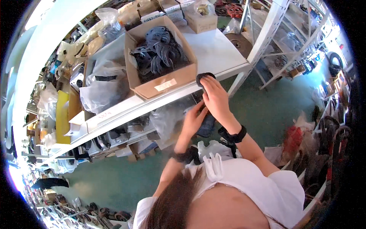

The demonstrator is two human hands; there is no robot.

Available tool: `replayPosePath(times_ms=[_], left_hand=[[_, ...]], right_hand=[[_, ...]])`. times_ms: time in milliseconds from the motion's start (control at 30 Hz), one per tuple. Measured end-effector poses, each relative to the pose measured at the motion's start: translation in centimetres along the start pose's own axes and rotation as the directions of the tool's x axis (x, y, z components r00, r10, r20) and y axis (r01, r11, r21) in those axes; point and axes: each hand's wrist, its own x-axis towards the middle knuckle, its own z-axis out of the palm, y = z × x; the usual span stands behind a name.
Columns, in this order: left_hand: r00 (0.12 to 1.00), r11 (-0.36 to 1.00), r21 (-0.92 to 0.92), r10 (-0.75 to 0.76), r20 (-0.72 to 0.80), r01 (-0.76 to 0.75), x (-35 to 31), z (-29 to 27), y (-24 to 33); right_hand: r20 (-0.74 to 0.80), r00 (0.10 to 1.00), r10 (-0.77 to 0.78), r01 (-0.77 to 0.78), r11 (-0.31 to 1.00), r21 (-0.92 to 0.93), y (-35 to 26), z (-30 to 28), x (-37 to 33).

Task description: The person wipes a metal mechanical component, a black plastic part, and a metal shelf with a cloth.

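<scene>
Past the front edge of the shelf, my right hand is closed on a black curved piece, whose rounded upper end shows above the fingers. My left hand is just below and to the left, its fingers bent toward the right palm; what they grip, if anything, is hidden. Both wrists wear black bands. An open cardboard box stands on the white shelf to the left of my hands. Inside it lies a heap of dark grey curved flat pieces.
Clear plastic bags and a yellow panel are left of the box. A small carton sits behind it. A white upright post rises at the shelf's right end. Loaded racks line the right side above a green floor.
</scene>
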Motion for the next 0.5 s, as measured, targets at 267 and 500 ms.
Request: replayPosePath(times_ms=[267,500], left_hand=[[0.642,0.202,0.979,0.754,-0.139,-0.025,-0.9,-8.0,9.4],[0.711,0.098,0.991,0.703,-0.001,-0.095,2.9,-9.6,12.5]], right_hand=[[0.055,0.99,-0.129,0.123,0.987,0.1,1.0,-0.3,0.6],[0.046,0.99,-0.13,0.123,0.983,0.133,2.1,0.7,0.1]])
